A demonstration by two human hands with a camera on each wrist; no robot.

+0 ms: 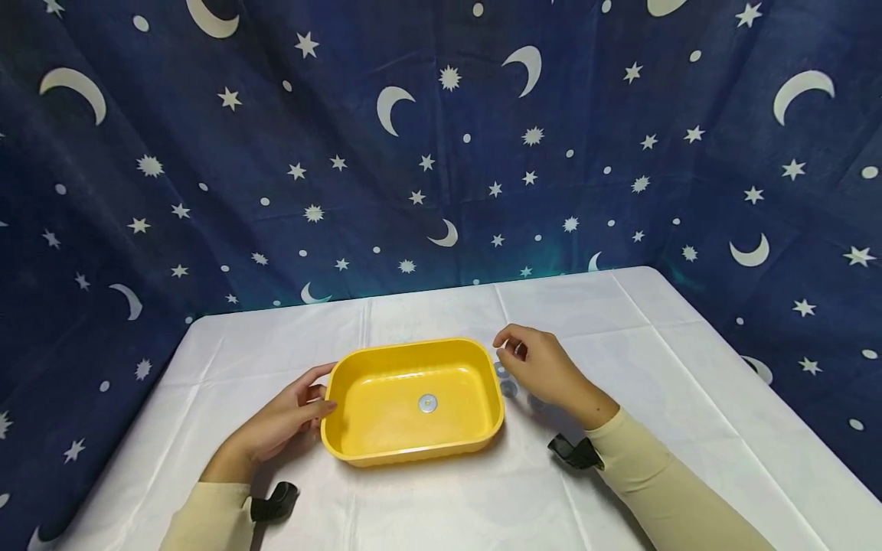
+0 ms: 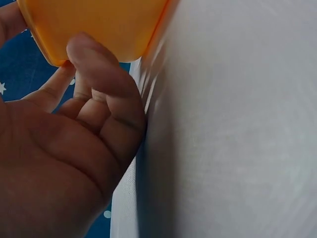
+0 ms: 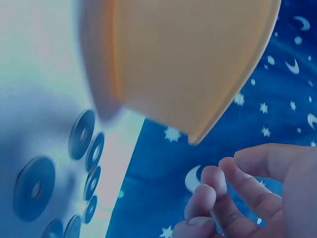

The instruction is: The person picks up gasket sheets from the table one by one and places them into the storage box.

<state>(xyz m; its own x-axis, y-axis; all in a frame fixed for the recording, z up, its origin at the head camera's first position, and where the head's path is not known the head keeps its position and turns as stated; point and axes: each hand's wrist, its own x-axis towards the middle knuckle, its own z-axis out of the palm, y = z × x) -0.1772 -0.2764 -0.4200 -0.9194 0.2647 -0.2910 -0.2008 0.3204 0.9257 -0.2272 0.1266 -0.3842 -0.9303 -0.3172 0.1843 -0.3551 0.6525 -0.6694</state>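
Note:
A yellow rectangular container [image 1: 358, 451] with rounded corners stands on the white-covered table. A single metal washer [image 1: 427, 403] lies flat on its floor. At the container's left end my left hand [image 1: 279, 421] grips the rim, the thumb at the edge and other fingers along the outer wall. Just beyond the right end hovers my right hand [image 1: 540, 367], fingers loosely bent, with nothing visible between them. Several more washers [image 3: 34, 188] lie on the cloth beneath that hand; in the head view the hand partly hides them.
White cloth [image 1: 689, 428] covers the table, with fold lines. A dark blue curtain [image 1: 441, 153] printed with moons and stars hangs behind it and at both sides. A black wrist mount [image 1: 276, 501] sits by the left sleeve, another [image 1: 575, 451] by the right.

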